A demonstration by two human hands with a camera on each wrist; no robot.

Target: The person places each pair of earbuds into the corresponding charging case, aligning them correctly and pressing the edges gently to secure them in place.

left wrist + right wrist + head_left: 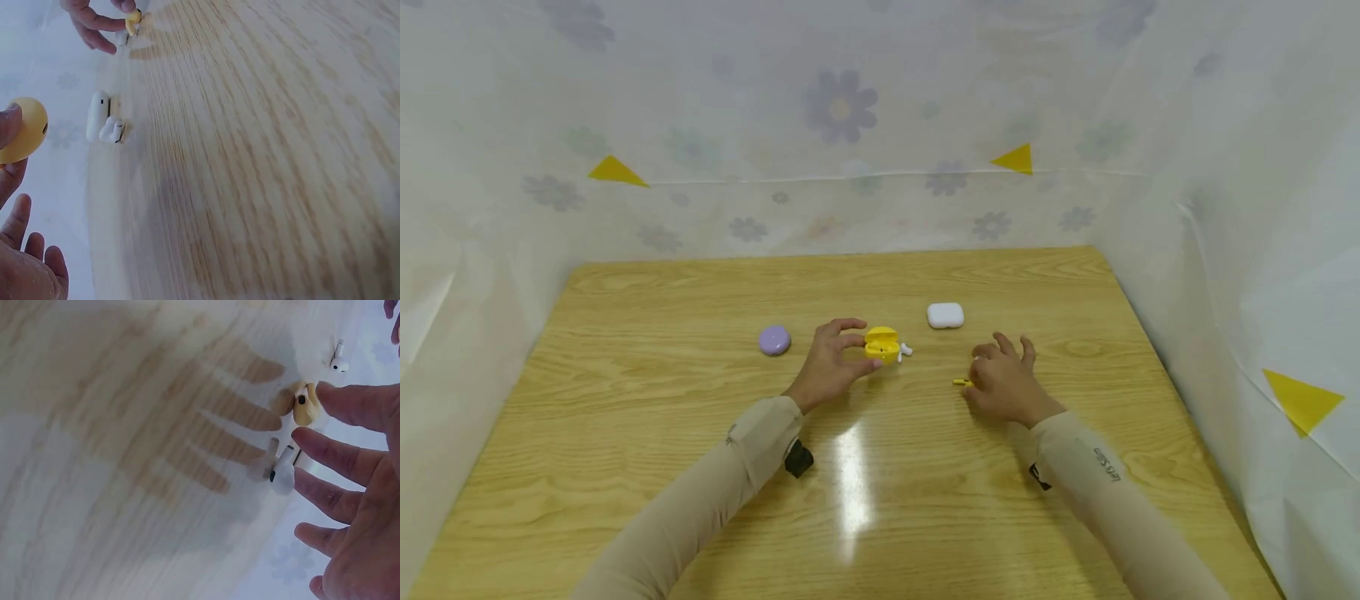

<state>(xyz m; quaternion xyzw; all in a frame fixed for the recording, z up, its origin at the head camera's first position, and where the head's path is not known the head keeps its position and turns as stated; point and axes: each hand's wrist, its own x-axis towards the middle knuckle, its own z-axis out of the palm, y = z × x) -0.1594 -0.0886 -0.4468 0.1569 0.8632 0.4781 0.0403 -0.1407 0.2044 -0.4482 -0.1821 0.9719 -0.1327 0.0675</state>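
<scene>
My left hand (833, 360) holds a yellow earbud case (882, 352) between thumb and fingers, its lid raised. In the left wrist view the case (31, 131) shows partly behind the fingers. At the right, my right hand (1006, 385) has its thumb and index fingertips at a yellow earbud (305, 407), low over the table, with the other fingers spread. A white earbud (284, 474) lies by the middle fingertip. White earbuds (906, 350) lie just right of the yellow case.
A white earbud case (945, 315) lies closed behind, between the hands. Left of my left hand is a round purple case (774, 340). The wooden table (647, 392) is bordered by pale flowered sheeting (730, 108) with yellow triangles.
</scene>
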